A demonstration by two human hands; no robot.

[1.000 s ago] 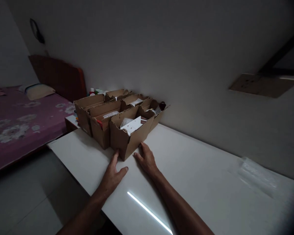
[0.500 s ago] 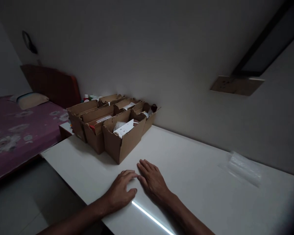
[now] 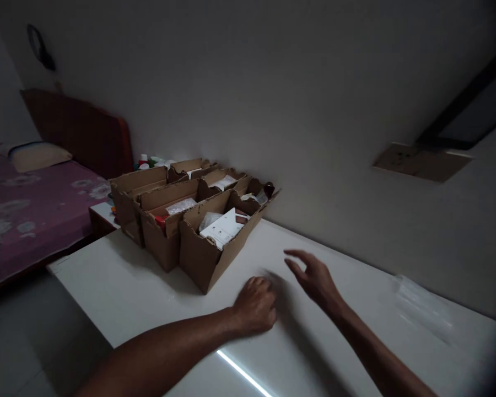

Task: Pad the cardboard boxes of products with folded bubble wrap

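Both hands have come back from the open brown cardboard box point(image 3: 198, 258). It stands on the white glossy worktop point(image 3: 128, 286), at the near end of a row of similar boxes point(image 3: 159, 242). My left hand point(image 3: 255, 304) rests on the worktop just right of this box, its grip curled closed on nothing. My right hand point(image 3: 314, 277) hangs lifted further right of the box, a little blurred, its grip open and empty. So the box is now free, and no hand touches it.
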